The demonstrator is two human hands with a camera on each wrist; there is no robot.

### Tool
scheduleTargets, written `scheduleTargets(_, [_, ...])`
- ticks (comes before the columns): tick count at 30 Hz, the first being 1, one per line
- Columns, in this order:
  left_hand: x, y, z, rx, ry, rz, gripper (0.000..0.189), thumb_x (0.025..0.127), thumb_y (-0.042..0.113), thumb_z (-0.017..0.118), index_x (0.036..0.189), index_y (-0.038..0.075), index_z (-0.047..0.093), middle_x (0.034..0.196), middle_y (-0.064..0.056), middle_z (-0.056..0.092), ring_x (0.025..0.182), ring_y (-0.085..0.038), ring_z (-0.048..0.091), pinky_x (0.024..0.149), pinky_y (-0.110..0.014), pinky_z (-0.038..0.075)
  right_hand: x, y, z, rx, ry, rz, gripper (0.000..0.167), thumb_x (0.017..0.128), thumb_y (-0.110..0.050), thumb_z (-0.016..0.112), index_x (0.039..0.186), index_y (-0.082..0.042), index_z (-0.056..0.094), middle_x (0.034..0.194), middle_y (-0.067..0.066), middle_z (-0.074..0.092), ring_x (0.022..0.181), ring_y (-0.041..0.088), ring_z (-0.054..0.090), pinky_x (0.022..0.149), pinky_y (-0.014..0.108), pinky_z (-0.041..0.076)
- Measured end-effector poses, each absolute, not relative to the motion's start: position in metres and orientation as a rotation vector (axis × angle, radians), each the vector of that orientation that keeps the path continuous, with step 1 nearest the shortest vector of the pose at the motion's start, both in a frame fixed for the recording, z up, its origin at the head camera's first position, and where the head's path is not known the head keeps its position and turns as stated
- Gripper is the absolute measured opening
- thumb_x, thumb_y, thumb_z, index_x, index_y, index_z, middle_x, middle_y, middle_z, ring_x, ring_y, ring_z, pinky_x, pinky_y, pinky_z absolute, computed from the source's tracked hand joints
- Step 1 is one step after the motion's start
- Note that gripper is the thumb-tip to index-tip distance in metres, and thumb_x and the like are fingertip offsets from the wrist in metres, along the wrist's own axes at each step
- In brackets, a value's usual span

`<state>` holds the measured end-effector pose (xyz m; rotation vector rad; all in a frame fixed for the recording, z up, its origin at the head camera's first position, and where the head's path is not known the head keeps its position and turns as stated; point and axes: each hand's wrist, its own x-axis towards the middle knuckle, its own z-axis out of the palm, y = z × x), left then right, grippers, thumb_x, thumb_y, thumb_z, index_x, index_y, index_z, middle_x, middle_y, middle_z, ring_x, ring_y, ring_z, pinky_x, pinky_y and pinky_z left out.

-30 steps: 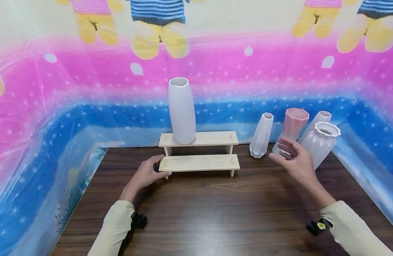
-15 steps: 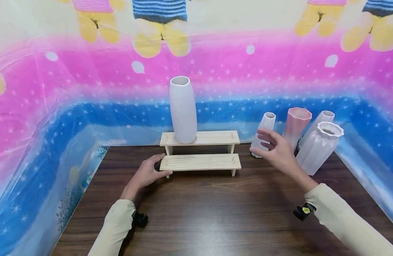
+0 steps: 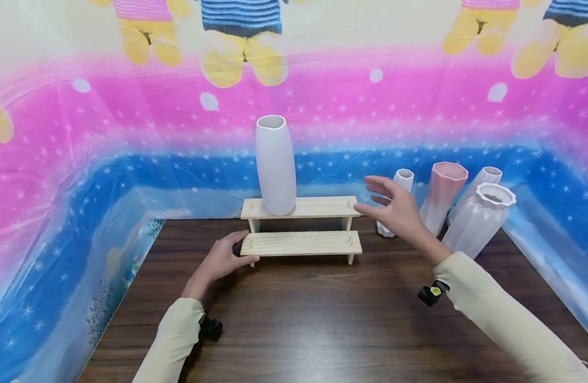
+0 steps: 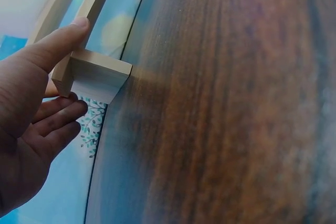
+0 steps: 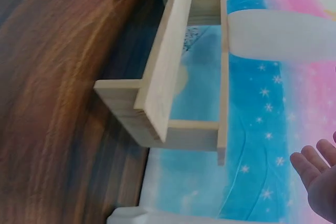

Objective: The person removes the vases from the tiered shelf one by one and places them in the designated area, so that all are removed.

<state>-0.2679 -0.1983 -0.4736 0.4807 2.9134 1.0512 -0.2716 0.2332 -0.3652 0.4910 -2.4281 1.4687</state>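
Observation:
A pale wooden two-step stand (image 3: 300, 243) rests on the table. My left hand (image 3: 219, 260) holds the left end of its lower step; in the left wrist view the thumb lies on the board and the other fingers are beneath its end. On the upper step a tall white vase (image 3: 276, 165) stands upright, left of the middle. My right hand (image 3: 394, 207) is raised near the upper step's right end, its fingers spread and nothing held. Behind it, a slim white faceted vase (image 3: 405, 180) is partly hidden. The right wrist view shows the stand (image 5: 176, 61) side-on.
To the right stand a pink-and-white vase (image 3: 444, 186), a white ribbed vase (image 3: 480, 223) with a scalloped rim, and another white vase (image 3: 486, 174) behind it. The dark wooden table (image 3: 303, 319) meets a printed cloth (image 3: 332, 106) at the back and sides.
My right hand has moved left from in front of the pink-and-white vase, past the slim white vase, towards the stand. The left hand keeps its place on the stand.

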Motion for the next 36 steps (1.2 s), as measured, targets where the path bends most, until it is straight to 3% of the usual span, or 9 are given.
scheduleTargets(8, [-0.269,-0.2,-0.474,0.493,2.91,1.054,0.089,0.087,0.047,0.081,0.154,0.002,0.044,0.155,-0.024,0.044,0.144,-0.042,0.041,0.112,-0.06,0.039,-0.284,0.212,-0.354,0.55,-2.41,1.49,0.076,0.083,-0.043,0.086,0.148,-0.018,0.054,0.146,0.005,0.059,0.132,0.028,0.058,0.105,0.045,0.051])
scheduleTargets(14, [-0.27,-0.201,-0.476,0.494,2.916,1.052,0.09,0.087,0.048,0.081,0.154,0.001,0.044,0.155,-0.025,0.044,0.143,-0.043,0.041,0.112,-0.061,0.04,-0.294,0.197,-0.346,0.577,-2.418,1.498,0.075,0.083,-0.046,0.085,0.149,-0.024,0.054,0.148,0.004,0.057,0.133,0.027,0.057,0.106,0.048,0.05])
scheduleTargets(22, [-0.271,-0.201,-0.478,0.502,2.917,1.059,0.089,0.087,0.046,0.081,0.154,0.0,0.044,0.155,-0.024,0.045,0.143,-0.042,0.042,0.112,-0.06,0.04,-0.303,0.173,-0.341,0.597,-2.406,1.514,0.072,0.087,-0.035,0.084,0.149,-0.018,0.053,0.151,0.009,0.053,0.137,0.028,0.054,0.11,0.046,0.047])
scheduleTargets(29, [-0.271,-0.201,-0.478,0.503,2.925,1.065,0.089,0.086,0.046,0.082,0.153,0.001,0.044,0.154,-0.024,0.046,0.143,-0.041,0.043,0.112,-0.059,0.04,-0.309,0.152,-0.34,0.634,-2.404,1.533,0.078,0.083,-0.049,0.084,0.149,-0.022,0.053,0.152,0.006,0.053,0.137,0.024,0.054,0.109,0.046,0.048])
scheduleTargets(36, [-0.271,-0.2,-0.478,0.497,2.921,1.061,0.09,0.086,0.048,0.081,0.154,0.001,0.044,0.155,-0.023,0.046,0.143,-0.041,0.043,0.112,-0.059,0.04,-0.319,0.131,-0.339,0.627,-2.414,1.571,0.084,0.082,-0.047,0.086,0.151,-0.015,0.051,0.154,0.01,0.05,0.138,0.03,0.053,0.109,0.045,0.048])
